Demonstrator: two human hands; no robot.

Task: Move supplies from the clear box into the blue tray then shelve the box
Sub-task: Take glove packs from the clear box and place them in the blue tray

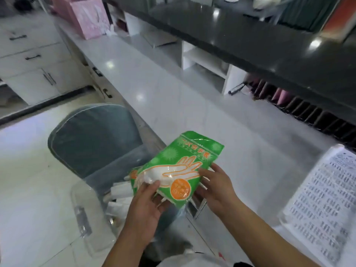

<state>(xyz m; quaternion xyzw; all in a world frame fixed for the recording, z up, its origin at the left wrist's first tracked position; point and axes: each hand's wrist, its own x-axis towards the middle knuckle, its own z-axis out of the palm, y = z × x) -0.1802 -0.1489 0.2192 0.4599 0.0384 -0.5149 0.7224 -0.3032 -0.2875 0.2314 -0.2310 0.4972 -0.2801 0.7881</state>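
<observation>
A green packet of disposable gloves (179,166), printed with a hand outline and an orange circle, is held up over the counter edge. My left hand (146,205) grips its lower left corner with the thumb on top. My right hand (213,187) holds its right edge. Below the packet sits the clear plastic box (82,218), with white wrapped supplies (120,191) inside it. A second green packet (133,173) peeks out behind the first. No blue tray is in view.
A grey padded chair (92,143) stands under the box. The long white counter (173,97) runs to the far left, with a pink box (88,16) at its end. White cubby shelves (204,64) sit under a dark upper counter. A printed sheet (323,205) lies at the right.
</observation>
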